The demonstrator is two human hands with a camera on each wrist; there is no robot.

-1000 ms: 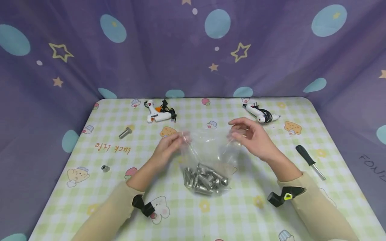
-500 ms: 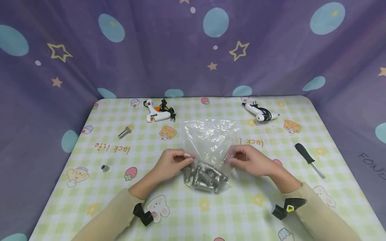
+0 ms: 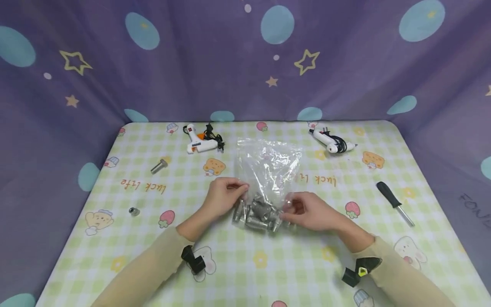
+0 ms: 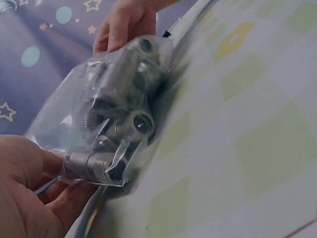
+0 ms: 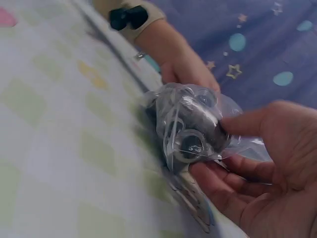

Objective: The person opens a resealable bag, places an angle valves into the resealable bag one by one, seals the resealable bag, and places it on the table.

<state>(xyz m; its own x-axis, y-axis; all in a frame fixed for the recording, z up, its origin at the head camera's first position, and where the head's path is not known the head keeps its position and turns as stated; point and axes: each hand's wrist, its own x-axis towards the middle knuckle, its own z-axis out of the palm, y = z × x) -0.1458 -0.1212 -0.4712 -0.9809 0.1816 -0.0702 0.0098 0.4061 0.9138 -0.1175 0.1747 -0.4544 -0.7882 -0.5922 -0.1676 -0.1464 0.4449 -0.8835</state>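
Observation:
A clear plastic bag lies at the middle of the table, its flat mouth end toward the back. Gathered in its near end are several shiny metal fittings; the left wrist view shows threads and hollow ends on these fittings. My left hand pinches the bag's left edge between thumb and fingers, just above the fittings. On the other side my right hand grips the lower right edge, and in the right wrist view its thumb and fingers close round the bag beside the fittings.
A bolt and a small metal cylinder lie to the left. Two white glue guns with black cords, one left and one right, lie along the back. A black-handled screwdriver is at the right. A purple curtain rises behind the table.
Both hands have come down from the bag's upper corners to its lower sides. Since half a second ago the bag has shifted slightly toward the back, and the right hand sits lower on it.

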